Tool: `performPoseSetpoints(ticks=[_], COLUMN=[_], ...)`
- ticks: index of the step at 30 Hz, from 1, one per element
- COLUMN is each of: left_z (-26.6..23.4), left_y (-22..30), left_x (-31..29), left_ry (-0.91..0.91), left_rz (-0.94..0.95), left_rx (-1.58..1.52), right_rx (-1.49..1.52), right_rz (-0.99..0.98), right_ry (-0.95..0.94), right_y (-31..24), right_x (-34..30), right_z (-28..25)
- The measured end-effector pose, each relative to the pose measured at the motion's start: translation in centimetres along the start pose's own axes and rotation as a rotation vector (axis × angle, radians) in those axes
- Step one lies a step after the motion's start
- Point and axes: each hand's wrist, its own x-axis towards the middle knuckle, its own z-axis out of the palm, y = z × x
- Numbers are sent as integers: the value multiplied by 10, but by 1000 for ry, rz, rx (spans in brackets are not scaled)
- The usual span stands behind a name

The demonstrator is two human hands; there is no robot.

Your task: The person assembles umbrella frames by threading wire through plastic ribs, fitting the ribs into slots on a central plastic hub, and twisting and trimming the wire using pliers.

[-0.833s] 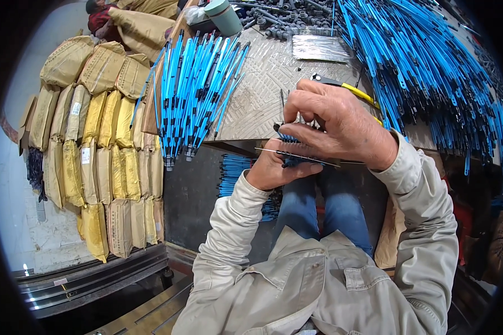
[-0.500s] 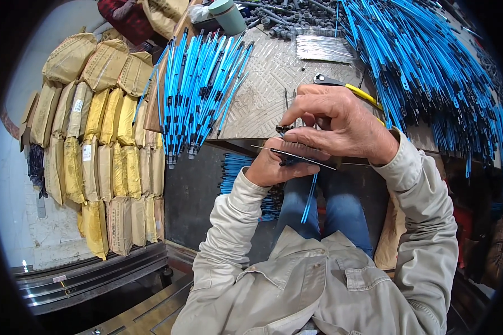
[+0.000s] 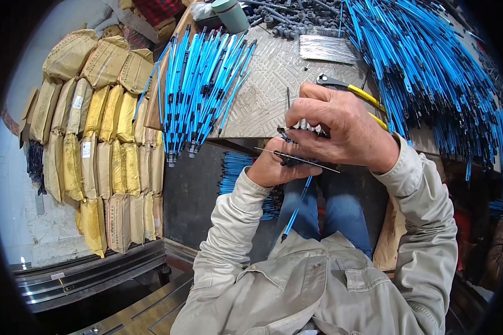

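Note:
My left hand [image 3: 267, 168] is closed, palm up, below the right one at the table's front edge. It grips a slim blue rod [image 3: 292, 219] with black fittings, whose lower end hangs toward my lap. A thin metal pin [image 3: 328, 168] lies across the left fingers, beside a small black fitting [image 3: 288, 161]. Right above, my right hand [image 3: 349, 125] is bent in a pinch with thumb and fingertips close together. Dark bits of a small part show at its fingertips, too hidden to name. Past the fingers, a dark pointed tip [image 3: 288, 96] sticks up.
Cutters with yellow handles [image 3: 364, 96] lie beyond my right hand. A flat bundle of metal pins [image 3: 328, 49] sits farther back. Blue rods fan out at left [image 3: 201, 84] and pile high at right [image 3: 425, 67]. Wrapped packages [image 3: 103, 114] stack at far left. Another person's checked sleeve [image 3: 156, 8] shows at the top.
The blue rod's hanging end has swung left and now reaches lower, its black tip showing. My right hand has shifted slightly to the right. The other person has moved at the top.

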Motion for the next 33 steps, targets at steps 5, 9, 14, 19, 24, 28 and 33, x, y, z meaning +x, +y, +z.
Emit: performPoseSetpoints(ticks=[5,9,14,19,24,28,33], left_z=[2,2,2,7,6,4,3], left_y=[0,1,8,10,3,-2,-2], left_x=[0,0,-2,-1,0,-1,-2], left_ry=[2,-15,-14,21,9,-11,8], left_rz=[8,-2,-10,-11,12,124,116], left_rx=[-12,-20,29,24,19,127,93], right_rx=[-52,-86,-80,-41,-55,-83,-69], right_rz=[16,1,-36,-44,-14,-55,-25], right_ry=[37,28,-6,43,17,7,13], right_y=[-2,-5,-7,-8,-7,-6,-6], right_x=[-5,-7,-6,-7,-7,-7,-7], right_z=[4,1,-3,0,0,-1,0])
